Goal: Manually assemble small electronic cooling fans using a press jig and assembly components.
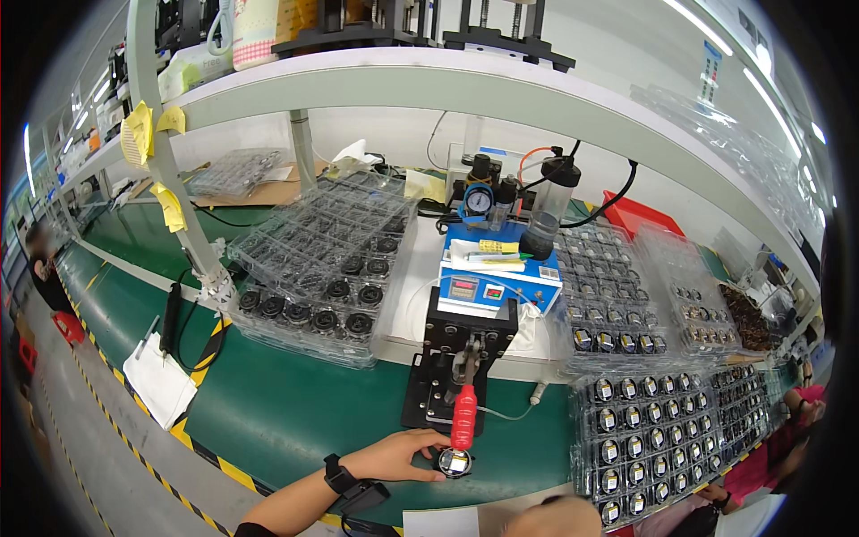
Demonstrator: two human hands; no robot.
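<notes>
My left hand [394, 456], a black strap around its wrist, reaches in from the lower edge with thumb and forefinger pinched around a small round black part [455, 462]. The part has a pale, yellowish square on its top. Right behind it, the red handle [463, 417] of a toggle clamp points down toward me from a black press fixture [447, 358]. At the bottom edge shows a rounded, skin-coloured shape [553, 517], apparently my right hand close to the camera; its fingers cannot be made out.
Stacked clear trays of black round parts [322, 268] stand left. More trays of labelled round parts [644, 430] lie right. Behind the press sits a blue control box [497, 277] with a pressure gauge [479, 200]. A shelf [429, 85] crosses overhead. A co-worker's hand [716, 495] is at far right.
</notes>
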